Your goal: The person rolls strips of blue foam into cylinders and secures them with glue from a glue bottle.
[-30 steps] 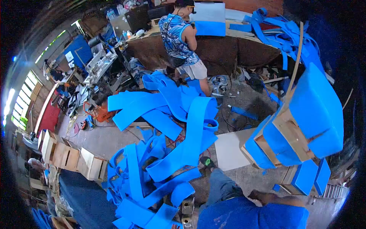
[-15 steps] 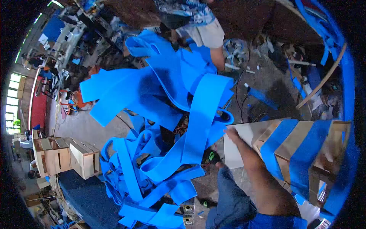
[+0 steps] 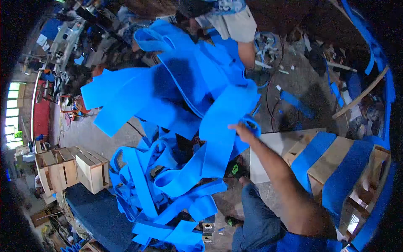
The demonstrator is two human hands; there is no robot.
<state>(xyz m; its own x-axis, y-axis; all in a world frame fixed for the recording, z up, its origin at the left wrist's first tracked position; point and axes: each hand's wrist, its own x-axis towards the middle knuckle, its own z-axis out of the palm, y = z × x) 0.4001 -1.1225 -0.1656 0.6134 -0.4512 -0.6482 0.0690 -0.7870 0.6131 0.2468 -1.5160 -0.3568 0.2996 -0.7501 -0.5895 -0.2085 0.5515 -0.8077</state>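
My right hand (image 3: 243, 132) reaches in from the lower right, its fingers closed at the edge of a wide blue foam strip (image 3: 218, 147). The fingers overlap the strip's face, and their far side is hidden. This strip hangs from a large heap of blue foam sheets (image 3: 147, 94), which lie draped and folded over one another. A curled foam end (image 3: 252, 125) is just beside the hand. Below, more blue strips (image 3: 140, 180) lie tangled in loops. My left hand is out of view.
Another person (image 3: 226, 23) in light shorts stands behind the heap. Wooden frames with blue strips across them (image 3: 342, 168) are at right, beside a pale board (image 3: 268, 161). Wooden crates (image 3: 69, 168) stand at left near a dark blue padded surface (image 3: 98, 216). Scraps and cords litter the floor.
My right hand has moved up and left, from the strip's lower edge further onto it. The strip's upper part has shifted and bulged. The view has tilted slightly.
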